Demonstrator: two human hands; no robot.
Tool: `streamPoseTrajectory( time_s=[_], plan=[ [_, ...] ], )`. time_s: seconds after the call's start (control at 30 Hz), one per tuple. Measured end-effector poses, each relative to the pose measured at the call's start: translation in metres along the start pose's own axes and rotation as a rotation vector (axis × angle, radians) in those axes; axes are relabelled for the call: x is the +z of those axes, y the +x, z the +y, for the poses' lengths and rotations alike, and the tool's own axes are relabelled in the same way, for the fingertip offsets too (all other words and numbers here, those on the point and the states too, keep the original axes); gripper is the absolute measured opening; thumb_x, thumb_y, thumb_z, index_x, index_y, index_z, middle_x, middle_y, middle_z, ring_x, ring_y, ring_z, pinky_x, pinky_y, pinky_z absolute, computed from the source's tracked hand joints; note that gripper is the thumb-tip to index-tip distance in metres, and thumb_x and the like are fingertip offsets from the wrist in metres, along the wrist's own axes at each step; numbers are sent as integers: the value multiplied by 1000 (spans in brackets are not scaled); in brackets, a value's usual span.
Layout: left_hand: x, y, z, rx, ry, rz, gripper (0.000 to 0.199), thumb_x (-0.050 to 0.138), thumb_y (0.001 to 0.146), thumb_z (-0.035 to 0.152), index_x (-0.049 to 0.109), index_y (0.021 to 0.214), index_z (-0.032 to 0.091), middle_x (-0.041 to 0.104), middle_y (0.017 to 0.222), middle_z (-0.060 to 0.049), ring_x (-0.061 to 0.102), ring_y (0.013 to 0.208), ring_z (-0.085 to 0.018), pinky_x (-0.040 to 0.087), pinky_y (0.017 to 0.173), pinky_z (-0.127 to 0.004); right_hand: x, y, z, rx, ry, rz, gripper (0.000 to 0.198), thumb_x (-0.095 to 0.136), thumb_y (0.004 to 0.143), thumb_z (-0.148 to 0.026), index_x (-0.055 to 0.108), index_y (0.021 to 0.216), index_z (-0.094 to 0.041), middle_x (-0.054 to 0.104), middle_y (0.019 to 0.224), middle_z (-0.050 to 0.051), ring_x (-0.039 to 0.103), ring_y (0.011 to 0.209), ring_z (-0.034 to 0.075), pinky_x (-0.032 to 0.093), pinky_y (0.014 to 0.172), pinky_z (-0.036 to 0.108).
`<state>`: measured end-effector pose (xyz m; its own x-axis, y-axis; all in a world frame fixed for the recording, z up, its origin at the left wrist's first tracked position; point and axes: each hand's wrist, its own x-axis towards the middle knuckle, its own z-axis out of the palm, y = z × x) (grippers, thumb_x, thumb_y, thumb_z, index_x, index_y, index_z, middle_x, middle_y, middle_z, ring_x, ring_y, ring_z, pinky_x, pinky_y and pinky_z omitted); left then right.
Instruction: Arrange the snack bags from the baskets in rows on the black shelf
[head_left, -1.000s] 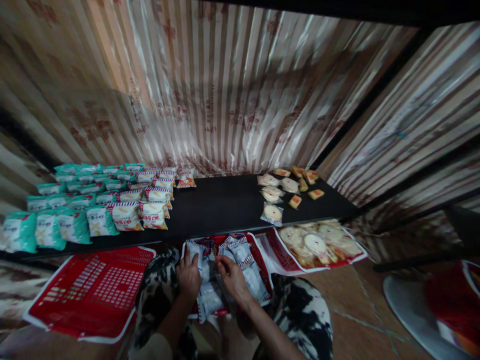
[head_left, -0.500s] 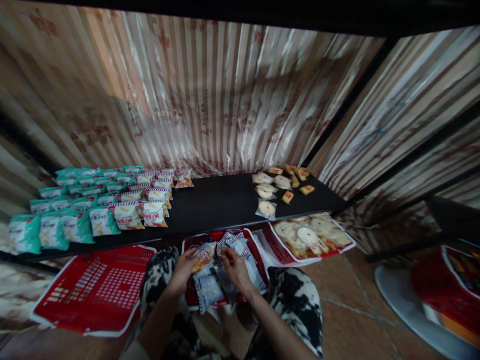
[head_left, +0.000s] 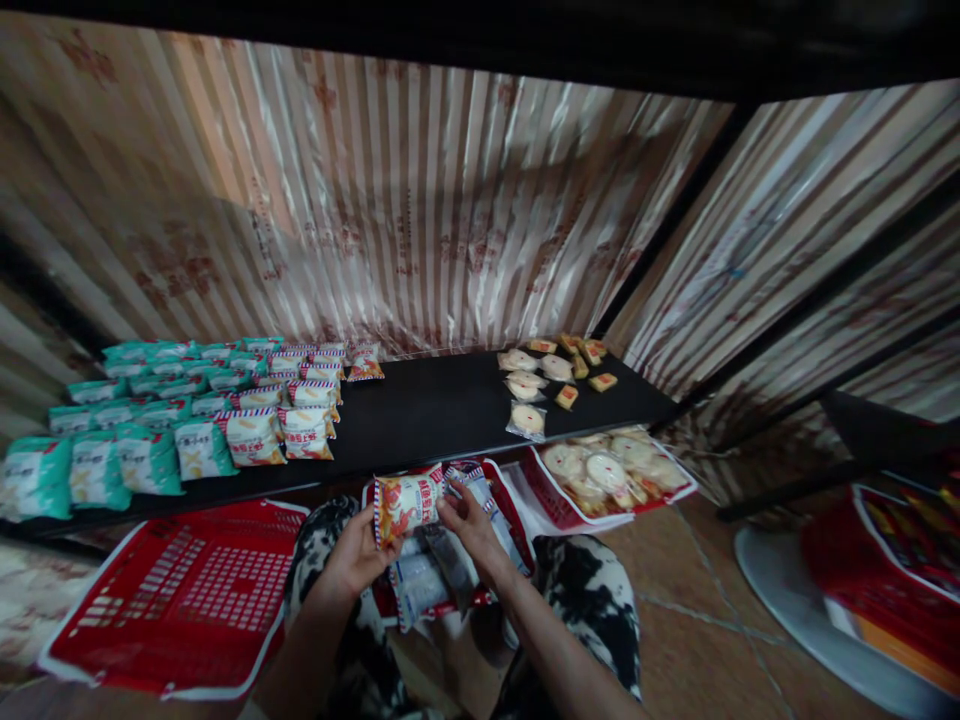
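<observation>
Between my two hands is a white and orange snack bag with striped edges, its printed front facing up. My left hand grips its left end, fingers partly behind it. At its right end, the fingers of my right hand are closed on the edge. Below the bag, a red basket rests between my knees with several more snack bags in it, most showing their silvery-blue backs. On the black shelf ahead, white striped snack bags and teal snack bags stand in rows at the left.
Round wrapped cakes and small yellow packets lie on the shelf's right part. A basket of round cakes sits below them. On the left floor is a red basket; another red basket stands far right.
The snack bag has come up out of the basket and turned so its printed front shows. Both hands now hold it. The view has shifted slightly.
</observation>
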<state>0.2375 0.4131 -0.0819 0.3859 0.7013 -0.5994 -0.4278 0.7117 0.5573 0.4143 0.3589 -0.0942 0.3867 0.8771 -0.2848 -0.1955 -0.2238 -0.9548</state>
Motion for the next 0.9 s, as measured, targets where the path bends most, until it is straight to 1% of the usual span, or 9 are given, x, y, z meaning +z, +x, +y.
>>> streamPoseTrajectory(
  time_s=[0.07,0.1,0.2,0.37,0.53,0.67,0.77,0.83,0.9],
  plan=[
    [4,-3,2,-99,-121,-41,32,56,79,32,58,104,12,68,83,-11,65,71,-20,46,55,-25,5,-4,-8,92,71,7,68,71,64,-52,49,120,-20,67,101,8,64,94,22,50,81,36],
    [6,-4,2,-109,-171,-54,33,54,80,31,56,108,12,68,85,-10,65,72,-19,45,55,-24,7,-6,-10,140,113,19,66,71,65,-51,49,119,-20,67,101,8,64,94,22,51,79,35],
    [10,-5,-2,-52,-265,-79,36,51,83,28,53,116,15,68,89,-9,65,77,-18,47,60,-25,17,-11,-16,246,290,-1,58,74,63,-47,52,111,-23,67,104,7,65,93,21,52,77,33],
    [14,-5,-17,-32,-379,-191,33,49,84,28,57,114,17,68,100,-10,64,93,-20,50,72,-28,33,-13,-27,167,459,-103,39,78,60,-41,61,87,-20,69,92,4,66,86,18,50,79,28],
    [17,-2,-23,-63,-456,-255,28,53,81,25,62,106,16,69,100,-10,61,103,-22,48,82,-31,36,-8,-37,185,458,-202,31,76,63,-40,64,83,-19,70,82,2,65,76,15,49,72,25],
    [20,5,-16,-96,-447,-212,21,53,82,24,62,99,14,69,98,-9,64,93,-19,49,78,-29,36,1,-47,104,358,-211,33,73,66,-43,65,88,-20,71,87,3,65,80,17,49,74,26],
    [20,13,-4,-83,-417,-106,16,51,83,18,61,95,14,68,88,-7,64,80,-15,49,72,-26,39,15,-58,60,277,-185,36,73,65,-43,64,91,-19,71,91,5,65,83,19,49,74,27],
    [18,19,7,-34,-388,-40,19,51,83,18,60,99,15,67,85,-5,63,75,-12,48,71,-25,41,28,-66,48,245,-168,38,74,64,-42,64,92,-19,71,92,5,65,82,19,49,71,27],
    [17,25,20,54,-337,-16,28,49,85,26,57,111,19,66,90,-5,63,76,-12,47,72,-24,44,42,-72,41,239,-153,41,75,62,-40,63,95,-19,71,91,5,66,78,18,49,69,27]
  ],
)
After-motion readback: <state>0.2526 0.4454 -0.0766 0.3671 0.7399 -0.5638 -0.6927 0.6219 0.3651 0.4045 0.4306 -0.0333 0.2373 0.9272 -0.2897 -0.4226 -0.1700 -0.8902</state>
